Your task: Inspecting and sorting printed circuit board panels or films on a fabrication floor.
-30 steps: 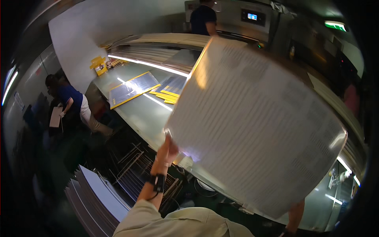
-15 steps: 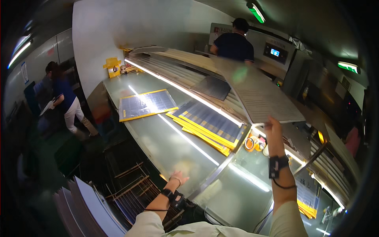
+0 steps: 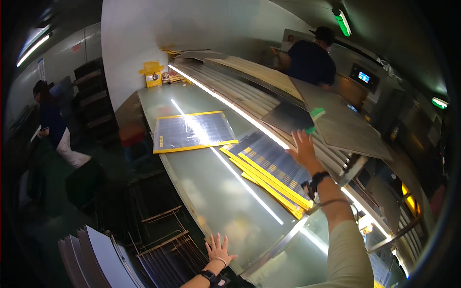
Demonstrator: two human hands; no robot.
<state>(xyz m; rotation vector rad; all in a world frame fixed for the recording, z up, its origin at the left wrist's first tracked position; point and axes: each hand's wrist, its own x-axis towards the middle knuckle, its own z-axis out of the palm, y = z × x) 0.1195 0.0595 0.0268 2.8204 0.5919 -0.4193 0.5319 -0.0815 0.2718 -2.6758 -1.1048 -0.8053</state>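
Note:
My right hand [image 3: 304,151] reaches over the slatted rack, its fingers spread and apart. Its fingertips are nearest a dark panel [image 3: 287,116] and a small green patch at the edge of a large grey board [image 3: 338,113]; whether they touch is unclear. That board lies tilted on the rack. My left hand [image 3: 220,250] is open, fingers spread, at the table's near edge with nothing in it. Below my right hand lies a stack of dark printed films with yellow borders [image 3: 276,168]. Another yellow-edged film [image 3: 194,129] lies flat farther left, reflecting light.
The glass-topped table [image 3: 201,185] has a bright tube light along the rack's edge. A yellow box [image 3: 152,79] stands at its far end. Wire racks [image 3: 165,245] and upright pale boards [image 3: 103,257] are at lower left. One person [image 3: 312,62] stands behind the rack, another [image 3: 54,122] at left.
My right hand has let go of the large grey board, which has come down onto the rack, and has moved left. My view has shifted, and the person at left has moved farther left.

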